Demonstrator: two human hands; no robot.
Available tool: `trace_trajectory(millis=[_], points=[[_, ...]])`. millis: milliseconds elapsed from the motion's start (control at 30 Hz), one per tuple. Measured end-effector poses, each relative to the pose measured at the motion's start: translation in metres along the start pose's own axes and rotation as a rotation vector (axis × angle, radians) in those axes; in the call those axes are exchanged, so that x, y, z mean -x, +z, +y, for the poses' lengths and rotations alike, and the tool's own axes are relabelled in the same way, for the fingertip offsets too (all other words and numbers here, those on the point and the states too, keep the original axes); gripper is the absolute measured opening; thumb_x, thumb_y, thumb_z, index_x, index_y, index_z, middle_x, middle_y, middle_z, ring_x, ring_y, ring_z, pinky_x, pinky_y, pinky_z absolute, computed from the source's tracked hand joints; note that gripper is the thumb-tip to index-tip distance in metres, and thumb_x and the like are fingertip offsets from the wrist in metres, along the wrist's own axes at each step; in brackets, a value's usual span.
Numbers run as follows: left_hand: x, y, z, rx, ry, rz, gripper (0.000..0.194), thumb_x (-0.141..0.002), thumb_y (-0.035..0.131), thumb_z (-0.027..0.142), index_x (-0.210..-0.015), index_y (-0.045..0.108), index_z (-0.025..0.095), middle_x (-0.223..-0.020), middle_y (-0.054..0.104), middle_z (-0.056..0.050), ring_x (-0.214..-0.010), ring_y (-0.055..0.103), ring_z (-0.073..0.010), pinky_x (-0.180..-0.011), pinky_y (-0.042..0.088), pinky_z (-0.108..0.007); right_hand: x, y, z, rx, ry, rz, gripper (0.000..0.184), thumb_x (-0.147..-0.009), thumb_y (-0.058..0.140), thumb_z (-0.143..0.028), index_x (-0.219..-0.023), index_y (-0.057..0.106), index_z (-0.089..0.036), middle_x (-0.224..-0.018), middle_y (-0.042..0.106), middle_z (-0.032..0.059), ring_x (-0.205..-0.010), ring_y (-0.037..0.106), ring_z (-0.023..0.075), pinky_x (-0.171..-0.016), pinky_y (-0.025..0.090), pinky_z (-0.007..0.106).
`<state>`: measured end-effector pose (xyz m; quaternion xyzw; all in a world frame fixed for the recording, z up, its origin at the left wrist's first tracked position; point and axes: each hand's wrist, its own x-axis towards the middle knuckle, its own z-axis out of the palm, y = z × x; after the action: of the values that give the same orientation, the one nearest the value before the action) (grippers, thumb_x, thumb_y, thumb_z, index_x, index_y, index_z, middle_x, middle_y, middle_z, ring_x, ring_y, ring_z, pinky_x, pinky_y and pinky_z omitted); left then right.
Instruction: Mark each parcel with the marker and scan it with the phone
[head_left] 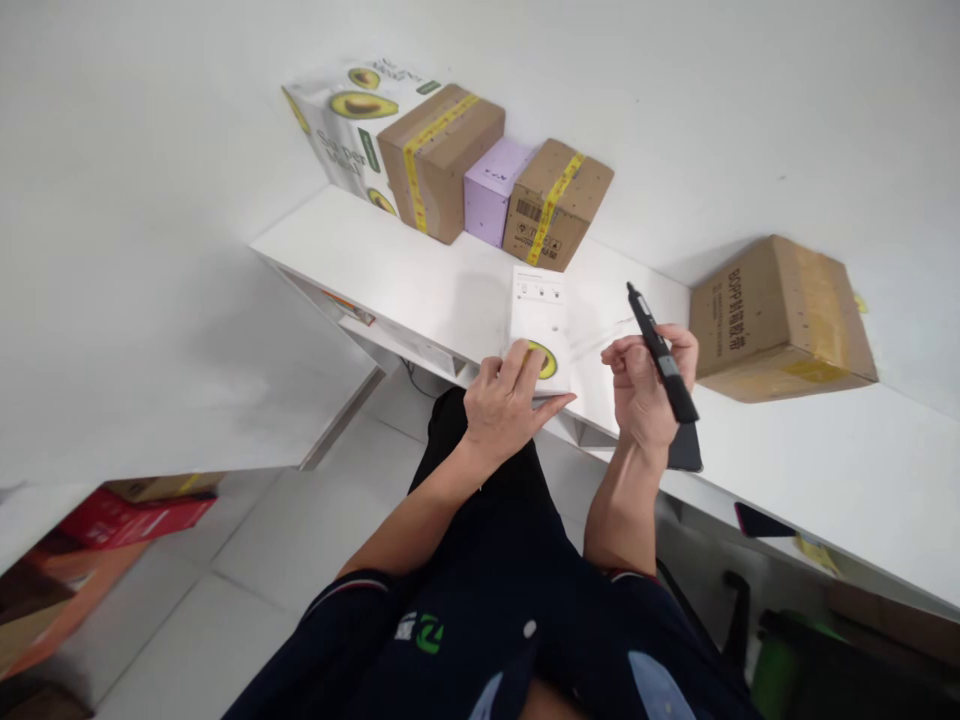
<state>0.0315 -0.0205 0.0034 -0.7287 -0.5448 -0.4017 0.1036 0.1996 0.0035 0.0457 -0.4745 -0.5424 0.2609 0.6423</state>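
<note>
My left hand (506,400) rests on the near end of a small white box (540,320) with an avocado picture, lying flat on the white table (825,460). Its fingers lie together, pressing the box down. My right hand (645,385) is closed around a black pen-shaped tool (661,352), tip pointing up and away, just right of the white box. A dark phone (686,448) lies on the table under my right wrist.
Along the wall stand a white avocado carton (345,125), a taped brown box (439,160), a lilac box (493,190) and another taped brown box (555,203). A larger brown box (780,320) sits to the right. Red and orange boxes (112,530) lie on the floor at left.
</note>
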Motion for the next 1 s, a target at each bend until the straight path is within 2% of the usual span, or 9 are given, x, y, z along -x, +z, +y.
trace_trajectory(millis=[67, 167, 267, 333, 433, 533, 767, 900, 1000], points=[[0.0, 0.001, -0.001, 0.005, -0.01, -0.026, 0.067, -0.083, 0.054, 0.078, -0.116, 0.069, 0.023, -0.121, 0.072, -0.011, -0.082, 0.063, -0.0244, -0.062, 0.046, -0.034, 0.003, 0.018, -0.021, 0.019, -0.081, 0.1, 0.023, -0.095, 0.055, -0.049, -0.103, 0.045, -0.03, -0.06, 0.049, -0.0099, -0.048, 0.056, 0.0109, -0.051, 0.048, 0.025], [0.001, 0.002, -0.002, 0.006, -0.01, -0.021, 0.067, -0.083, 0.054, 0.079, -0.116, 0.069, 0.023, -0.121, 0.072, -0.011, -0.083, 0.064, -0.0243, -0.064, 0.048, -0.034, 0.005, 0.044, -0.042, 0.013, -0.126, 0.212, 0.023, -0.098, 0.047, -0.049, -0.091, 0.042, -0.028, -0.056, 0.036, -0.0113, -0.036, 0.045, 0.0082, -0.039, 0.037, 0.022], [0.001, 0.003, -0.002, -0.001, 0.016, 0.022, 0.064, -0.084, 0.057, 0.075, -0.118, 0.069, 0.023, -0.121, 0.072, -0.01, -0.084, 0.064, -0.0241, -0.065, 0.048, -0.034, 0.005, 0.061, -0.046, 0.005, -0.107, 0.23, 0.025, -0.101, 0.04, -0.048, -0.089, 0.044, -0.026, -0.061, 0.042, -0.0082, -0.04, 0.051, 0.0091, -0.039, 0.04, 0.023], [0.001, 0.003, -0.001, -0.001, 0.02, 0.044, 0.06, -0.086, 0.058, 0.071, -0.12, 0.068, 0.023, -0.121, 0.072, -0.01, -0.084, 0.063, -0.0237, -0.067, 0.048, -0.034, 0.005, 0.067, -0.041, 0.051, -0.037, 0.128, 0.031, -0.103, 0.031, -0.049, -0.1, 0.05, -0.025, -0.067, 0.052, -0.0043, -0.051, 0.062, 0.0117, -0.046, 0.05, 0.026], [0.001, 0.003, 0.0, 0.019, -0.012, 0.019, 0.057, -0.089, 0.056, 0.068, -0.124, 0.067, 0.023, -0.122, 0.071, -0.01, -0.083, 0.064, -0.0232, -0.068, 0.046, -0.035, 0.004, 0.07, -0.032, 0.175, 0.074, -0.087, 0.034, -0.101, 0.035, -0.051, -0.116, 0.054, -0.027, -0.085, 0.064, 0.0014, -0.074, 0.07, 0.0146, -0.064, 0.061, 0.031], [0.0, 0.003, 0.002, 0.034, -0.037, -0.011, 0.057, -0.09, 0.054, 0.068, -0.124, 0.066, 0.024, -0.122, 0.07, -0.01, -0.085, 0.064, -0.0231, -0.069, 0.045, -0.035, 0.003, 0.069, -0.027, 0.183, 0.11, -0.16, 0.029, -0.098, 0.047, -0.05, -0.118, 0.053, -0.029, -0.089, 0.064, 0.0004, -0.078, 0.07, 0.0142, -0.07, 0.062, 0.032], [-0.001, 0.003, 0.0, 0.056, -0.04, -0.019, 0.058, -0.089, 0.051, 0.073, -0.118, 0.067, 0.026, -0.121, 0.071, -0.008, -0.081, 0.063, -0.0221, -0.065, 0.044, -0.035, -0.003, 0.066, -0.026, 0.172, 0.035, -0.06, 0.026, -0.099, 0.047, -0.051, -0.093, 0.047, -0.025, -0.063, 0.055, -0.0074, -0.047, 0.055, 0.0076, -0.047, 0.046, 0.022], [0.001, 0.003, -0.001, 0.005, -0.003, 0.049, 0.053, -0.089, 0.056, 0.068, -0.116, 0.068, 0.024, -0.117, 0.073, -0.007, -0.079, 0.063, -0.0223, -0.064, 0.045, -0.035, 0.001, 0.068, -0.019, 0.236, -0.034, 0.005, 0.027, -0.101, 0.044, -0.05, -0.09, 0.049, -0.025, -0.063, 0.053, -0.0063, -0.047, 0.052, 0.0084, -0.049, 0.046, 0.025], [0.002, 0.003, -0.001, 0.021, -0.015, 0.023, 0.049, -0.09, 0.056, 0.062, -0.118, 0.068, 0.024, -0.117, 0.072, -0.007, -0.081, 0.064, -0.0221, -0.064, 0.046, -0.035, 0.005, 0.066, -0.016, 0.299, -0.058, 0.015, 0.029, -0.099, 0.044, -0.053, -0.089, 0.05, -0.026, -0.066, 0.053, -0.0048, -0.052, 0.055, 0.0104, -0.054, 0.051, 0.028]])
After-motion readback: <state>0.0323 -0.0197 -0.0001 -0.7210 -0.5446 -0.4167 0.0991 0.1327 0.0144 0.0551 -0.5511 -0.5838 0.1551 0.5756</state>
